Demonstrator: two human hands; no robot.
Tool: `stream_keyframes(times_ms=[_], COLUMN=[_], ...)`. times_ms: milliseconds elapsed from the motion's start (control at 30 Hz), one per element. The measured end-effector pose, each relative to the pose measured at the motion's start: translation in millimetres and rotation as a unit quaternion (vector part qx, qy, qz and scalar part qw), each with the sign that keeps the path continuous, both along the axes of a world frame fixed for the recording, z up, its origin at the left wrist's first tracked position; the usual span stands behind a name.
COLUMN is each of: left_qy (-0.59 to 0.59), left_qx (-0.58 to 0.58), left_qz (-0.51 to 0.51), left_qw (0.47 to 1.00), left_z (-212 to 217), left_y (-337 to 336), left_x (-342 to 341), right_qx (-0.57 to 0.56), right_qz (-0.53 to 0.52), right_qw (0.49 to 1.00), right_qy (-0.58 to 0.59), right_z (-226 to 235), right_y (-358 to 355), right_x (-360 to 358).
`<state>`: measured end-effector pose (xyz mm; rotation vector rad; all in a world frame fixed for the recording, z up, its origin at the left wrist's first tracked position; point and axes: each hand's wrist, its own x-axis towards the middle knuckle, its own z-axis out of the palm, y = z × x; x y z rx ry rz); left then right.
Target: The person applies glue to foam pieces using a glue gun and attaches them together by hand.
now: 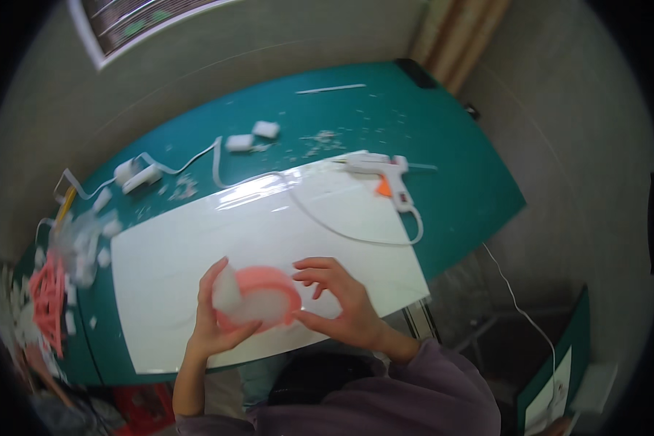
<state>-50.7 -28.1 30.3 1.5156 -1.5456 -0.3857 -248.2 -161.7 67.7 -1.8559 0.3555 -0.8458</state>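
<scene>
Over the white board, my left hand is closed around a white, blurred piece, with its thumb stretched along the front. Beside that piece is a pink rounded ring-like object with a pale middle; whether it rests on the board or hangs above it I cannot tell. My right hand is at the ring's right side, fingers and thumb spread in a wide curve with nothing visible between them. Its thumb tip lies close to the pink rim; contact is unclear.
A white hot glue gun lies at the board's far right corner, its cord crossing the board. White blocks, a white stick and a black phone-like object lie farther back. Pink strips are piled at left.
</scene>
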Motion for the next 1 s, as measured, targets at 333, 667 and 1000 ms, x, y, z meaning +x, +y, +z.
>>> stream_keyframes(times_ms=[333,667,1000], left_qy=[0.202,0.256,0.124], left_qx=[0.045,0.033,-0.018], left_qz=[-0.057,-0.002,0.174], left_qw=[0.977,0.966,0.977], left_z=[-25,-19,-16], left_y=[2,3,30], left_x=[-36,-41,5], right_qx=[0.139,0.165,0.187], right_qz=[0.018,-0.067,-0.450], right_qw=[0.980,0.982,0.833], right_qy=[0.139,0.060,-0.263], right_z=[-12,-19,-23], right_y=[1,-30,-186], right_x=[-22,-63,-200])
